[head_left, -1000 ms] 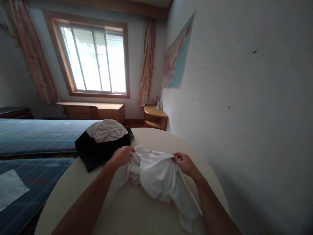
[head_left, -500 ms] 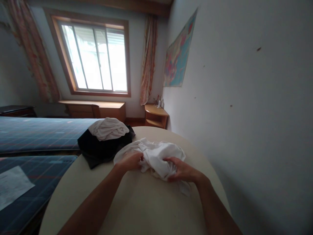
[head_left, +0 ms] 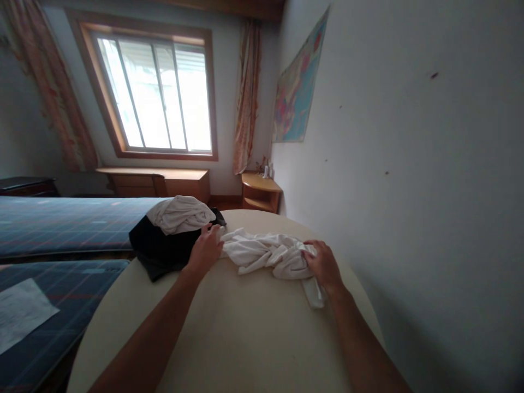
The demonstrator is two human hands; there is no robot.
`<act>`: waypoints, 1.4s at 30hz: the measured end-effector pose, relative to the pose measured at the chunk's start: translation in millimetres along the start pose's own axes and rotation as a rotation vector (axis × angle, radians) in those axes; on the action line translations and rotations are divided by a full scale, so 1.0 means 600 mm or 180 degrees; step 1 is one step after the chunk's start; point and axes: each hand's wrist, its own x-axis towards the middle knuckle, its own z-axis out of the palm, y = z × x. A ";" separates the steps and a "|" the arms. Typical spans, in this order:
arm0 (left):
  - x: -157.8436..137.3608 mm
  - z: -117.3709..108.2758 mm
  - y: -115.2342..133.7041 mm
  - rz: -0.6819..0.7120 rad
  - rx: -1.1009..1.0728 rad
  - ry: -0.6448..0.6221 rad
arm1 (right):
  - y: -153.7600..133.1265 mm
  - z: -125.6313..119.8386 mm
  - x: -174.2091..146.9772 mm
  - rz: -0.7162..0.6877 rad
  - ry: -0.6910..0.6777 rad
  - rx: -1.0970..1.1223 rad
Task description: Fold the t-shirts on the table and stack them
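Note:
A crumpled white garment (head_left: 266, 252) lies stretched sideways across the round cream table (head_left: 245, 333); its exact kind does not show. My left hand (head_left: 208, 245) grips its left end, fingers closed on the cloth beside the dark pile. At the other end my right hand (head_left: 323, 265) pinches the fabric between thumb and fingers. A thin white strip or tag (head_left: 313, 293) hangs out of the cloth below my right hand. Just left of the garment sits a black garment (head_left: 164, 254) with a bunched off-white cloth (head_left: 182, 214) on top.
Blue plaid mattresses (head_left: 82, 224) stand along the left, with a sheet of paper (head_left: 27, 314) on the nearer one. A white wall (head_left: 429, 229) rises close on the right. Behind the table are a corner shelf (head_left: 261, 185) and a low wooden desk (head_left: 184, 183).
My hands have moved apart, the left one forward and the right one outward. Between them the white garment has gone from a bunched heap to a longer, flatter, twisted strip.

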 end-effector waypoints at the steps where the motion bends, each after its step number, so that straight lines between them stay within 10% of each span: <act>1: -0.007 0.011 0.010 0.0177 -0.0029 0.0016 | -0.006 0.000 -0.001 -0.0123 -0.0149 -0.0018; 11: -0.089 0.055 0.099 0.1182 -0.0367 -0.1252 | -0.050 -0.018 -0.011 -0.0223 -0.1618 0.0603; 22: -0.063 -0.016 -0.041 -0.0703 -0.0326 0.0059 | 0.038 -0.035 0.006 0.1008 0.0967 0.0291; 27: -0.071 -0.020 -0.065 -0.0846 -0.0387 0.0295 | 0.060 -0.026 0.002 0.1054 0.0581 0.0168; 32: -0.094 -0.016 -0.006 -0.0328 -0.0653 -0.0538 | 0.008 -0.020 0.006 0.0606 0.0427 0.0506; 42: -0.123 -0.014 0.036 0.1226 -0.1428 -0.1627 | -0.099 -0.004 -0.026 -0.0823 -0.1779 0.0090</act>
